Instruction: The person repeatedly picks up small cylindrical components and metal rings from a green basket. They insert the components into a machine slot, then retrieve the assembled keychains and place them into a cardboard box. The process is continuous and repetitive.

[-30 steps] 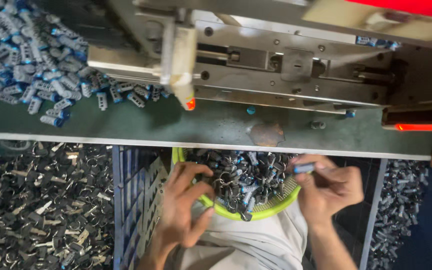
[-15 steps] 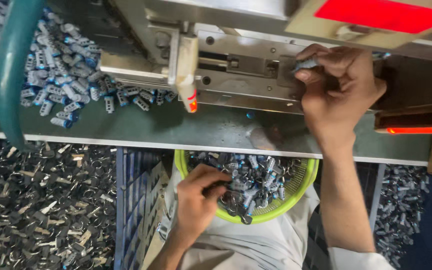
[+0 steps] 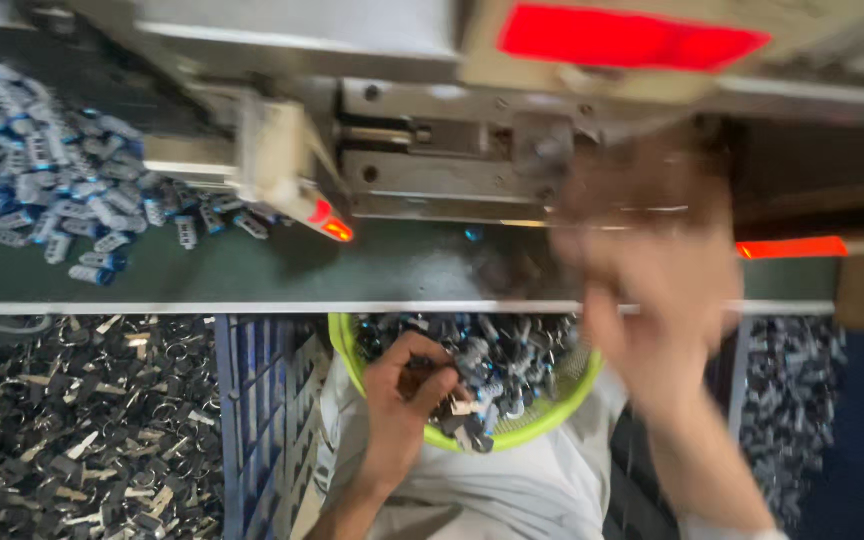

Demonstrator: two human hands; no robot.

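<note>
Scrap metal bits [image 3: 72, 420] fill the near-left bin, dark and tangled, and beyond them on the green bench top [image 3: 252, 270] lies a heap of small blue-and-silver parts [image 3: 42, 190] at far left. Moving right, I see the grey metal machine [image 3: 432, 160] along the far side of the bench, with a pale lever arm tipped in orange-red [image 3: 327, 220] pointing down toward me. Near the bench edge sits the yellow-green basket [image 3: 522, 432] on my lap, loaded with the same small blue-and-silver pieces [image 3: 512, 360]. My left hand [image 3: 402, 400] is down in the basket at its left side, fingers curled and pinching among the pieces there; I judge it has one pinched, though which one I cannot make out. The pieces lie directly under and just right of that hand, so the left hand is plainly the nearer one. They point every way; I cannot read a long axis for any single piece. My right hand [image 3: 652, 290] is a blur above the basket's right rim, between machine and basket, fingers loosely spread; whether it carries anything I cannot tell. Farther right a red-orange strip [image 3: 792, 247] glows on the machine. Against half a second ago, the right hand has left the machine's slot and dropped toward the basket, while the left hand has stayed in the basket.
</note>
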